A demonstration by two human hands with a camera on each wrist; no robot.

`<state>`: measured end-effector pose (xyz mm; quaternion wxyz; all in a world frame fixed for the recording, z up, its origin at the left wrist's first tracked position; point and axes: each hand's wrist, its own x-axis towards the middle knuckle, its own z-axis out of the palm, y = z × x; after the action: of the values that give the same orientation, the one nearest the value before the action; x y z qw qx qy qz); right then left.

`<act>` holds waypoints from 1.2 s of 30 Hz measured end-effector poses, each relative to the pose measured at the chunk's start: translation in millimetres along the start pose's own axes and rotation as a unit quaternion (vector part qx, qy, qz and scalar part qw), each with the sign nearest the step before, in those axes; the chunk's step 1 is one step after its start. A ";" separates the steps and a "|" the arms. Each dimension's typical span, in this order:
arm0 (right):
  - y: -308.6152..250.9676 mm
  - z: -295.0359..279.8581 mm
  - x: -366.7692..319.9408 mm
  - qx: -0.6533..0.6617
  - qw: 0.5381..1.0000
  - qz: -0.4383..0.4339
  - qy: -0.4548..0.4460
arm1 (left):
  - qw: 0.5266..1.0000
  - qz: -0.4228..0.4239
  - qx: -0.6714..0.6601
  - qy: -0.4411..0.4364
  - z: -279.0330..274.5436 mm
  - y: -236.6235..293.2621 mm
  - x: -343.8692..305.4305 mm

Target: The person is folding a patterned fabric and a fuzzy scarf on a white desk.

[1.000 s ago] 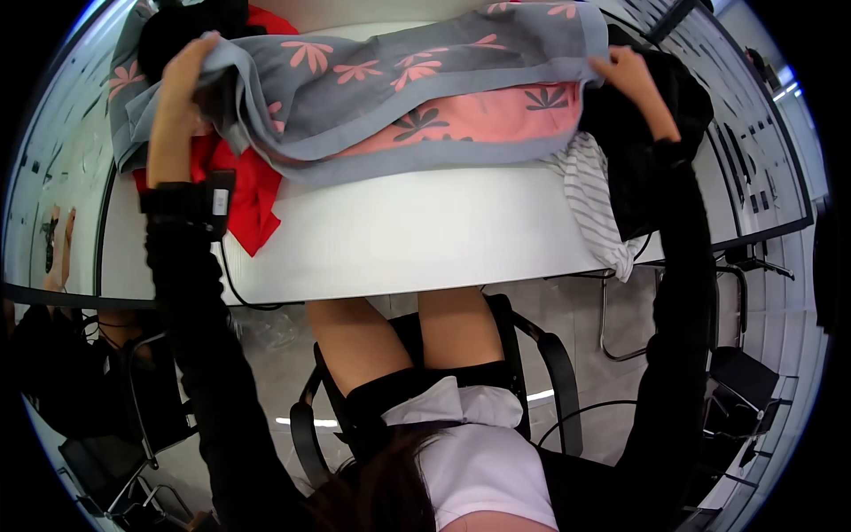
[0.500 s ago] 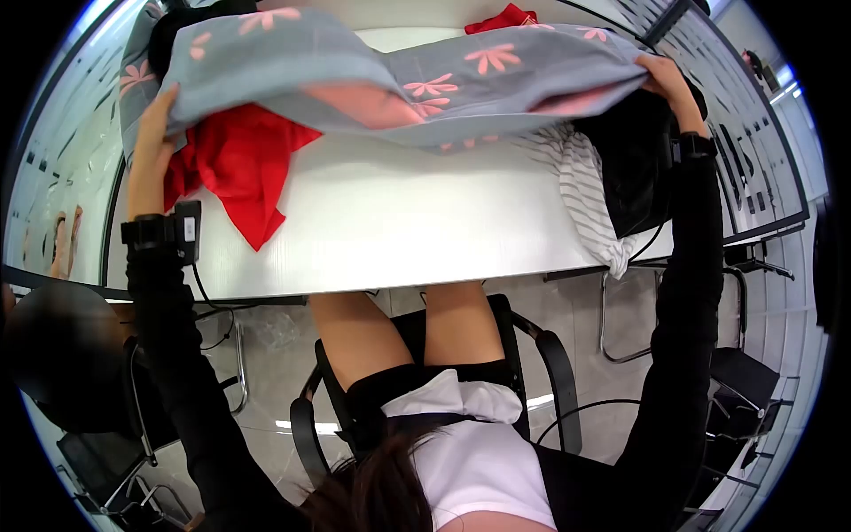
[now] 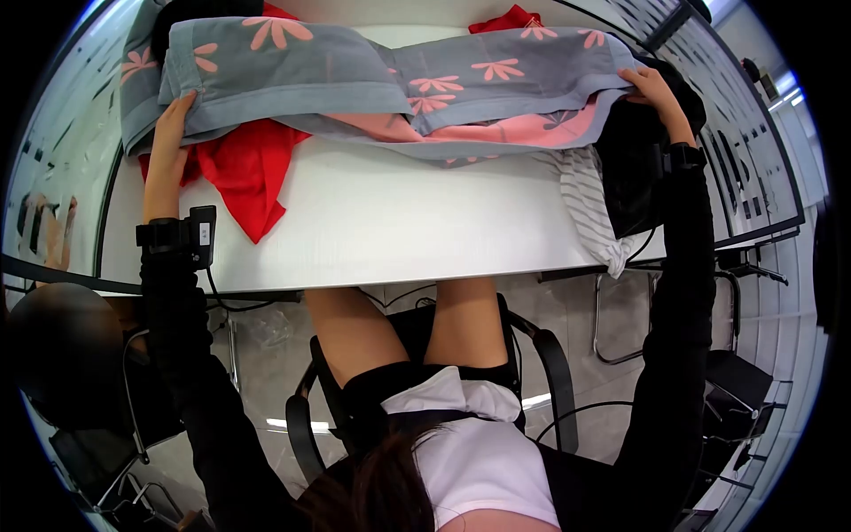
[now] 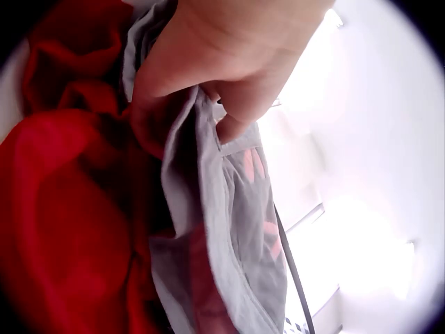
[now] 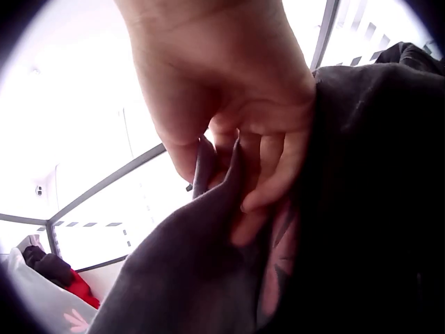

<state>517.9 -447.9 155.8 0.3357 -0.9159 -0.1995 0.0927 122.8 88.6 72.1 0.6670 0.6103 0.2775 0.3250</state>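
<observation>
A grey cloth [image 3: 341,66] with pink leaf prints and a pink underside stretches in a long folded band across the far part of the table. At its left end my left hand [image 3: 168,133] pinches the edge between thumb and fingers; the left wrist view shows the doubled grey hem [image 4: 208,167] in that pinch. My right hand [image 3: 656,91] grips the right end, and a gathered fold stands between thumb and fingers in the right wrist view. Below the left part of the cloth, a red garment [image 3: 253,177] lies partly covered.
Black clothing [image 3: 634,168] and a grey-striped white garment [image 3: 585,199] lie at the table's right side. More black fabric [image 3: 199,22] sits at the back left. Another red piece [image 3: 505,19] lies behind the cloth. The white tabletop [image 3: 390,222] ends just before the person's legs.
Both hands have moved farther apart, the left one also nearer the body, and the cloth is drawn wider. It billowed half a second ago and now lies flatter. More red fabric shows.
</observation>
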 end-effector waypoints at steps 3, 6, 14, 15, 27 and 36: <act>1.3 5.4 1.4 -0.010 1.000 -0.001 -0.006 | 0.999 0.017 0.033 0.001 2.5 -2.2 2.2; 1.0 12.9 6.2 0.009 0.999 0.003 -0.050 | 0.999 0.015 0.033 0.023 9.8 -1.6 -2.8; -6.6 35.5 7.8 0.078 0.989 -0.006 -0.128 | 0.995 0.014 0.089 0.031 8.8 -4.4 8.5; -6.0 36.4 9.3 0.071 0.988 -0.008 -0.134 | 0.994 0.011 0.100 0.034 10.0 -3.5 7.8; -10.2 65.6 29.9 -0.006 0.988 -0.009 -0.156 | 0.763 0.450 0.443 0.138 53.9 -19.0 5.1; -14.7 97.0 20.3 -0.006 0.988 -0.001 -0.157 | 0.771 0.440 0.448 0.105 97.2 -3.8 -29.5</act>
<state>502.4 -373.0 91.2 0.2951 -0.8918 -0.2510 0.2338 179.0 4.0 77.3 0.0688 0.8576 0.1614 0.4835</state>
